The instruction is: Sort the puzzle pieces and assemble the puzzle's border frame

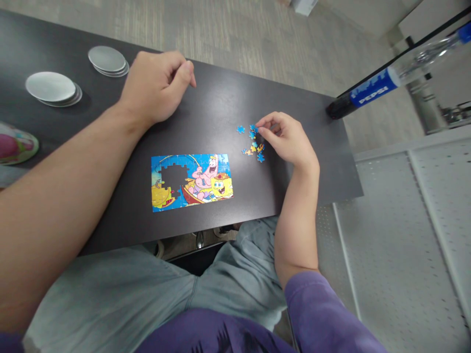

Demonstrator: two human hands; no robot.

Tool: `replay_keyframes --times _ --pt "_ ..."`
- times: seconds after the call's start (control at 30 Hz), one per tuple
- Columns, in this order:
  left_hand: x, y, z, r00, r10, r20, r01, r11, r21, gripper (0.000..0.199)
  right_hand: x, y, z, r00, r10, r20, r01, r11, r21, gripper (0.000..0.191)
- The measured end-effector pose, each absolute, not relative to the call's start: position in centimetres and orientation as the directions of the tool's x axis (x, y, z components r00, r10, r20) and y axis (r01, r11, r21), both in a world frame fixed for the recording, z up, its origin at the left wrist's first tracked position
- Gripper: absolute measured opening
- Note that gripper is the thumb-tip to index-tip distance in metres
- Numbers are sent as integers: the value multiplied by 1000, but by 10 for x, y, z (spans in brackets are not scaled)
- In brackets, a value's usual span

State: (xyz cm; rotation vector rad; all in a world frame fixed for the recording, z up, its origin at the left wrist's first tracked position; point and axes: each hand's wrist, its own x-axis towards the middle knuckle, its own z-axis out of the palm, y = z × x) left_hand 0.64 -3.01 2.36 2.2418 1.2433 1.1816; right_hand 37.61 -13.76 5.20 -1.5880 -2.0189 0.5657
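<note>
A cartoon jigsaw puzzle [201,182] lies flat on the dark table, with a gap left of its middle that shows the table top. To its upper right is a loose cluster of small jigsaw pieces [253,145], mostly blue with some yellow. My right hand [285,136] is over that cluster, thumb and index finger pinched at a blue puzzle piece [253,128] at its top edge. Curled into a loose fist, my left hand [159,84] rests on the table above the puzzle, with nothing visible in it.
Two small stacks of silvery discs [51,87] are at the table's left. A patterned cylindrical container [16,144] is at the left edge. A Pepsi bottle [373,92] with dark liquid stands at the right end of the table [221,103]. Perforated metal panels [397,235] lie beyond it.
</note>
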Motion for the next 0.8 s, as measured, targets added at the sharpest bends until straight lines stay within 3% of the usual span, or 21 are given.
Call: replay_keyframes --times 0.23,0.5,0.67,0.8 --pt "7 -18 13 262 783 564 508 -609 609 41 379 -136 54 -186 983 5 779 150 -608 34" --pt "8 -23 15 262 780 568 514 -611 602 44 376 -138 60 -147 988 -45 770 85 -633 22" --pt "6 -20 14 272 778 567 501 -617 607 44 379 -150 77 -120 988 -99 731 20 -682 34" --pt "6 -20 13 271 763 586 491 -634 598 44 388 -162 88 -153 983 -103 737 44 -674 31"
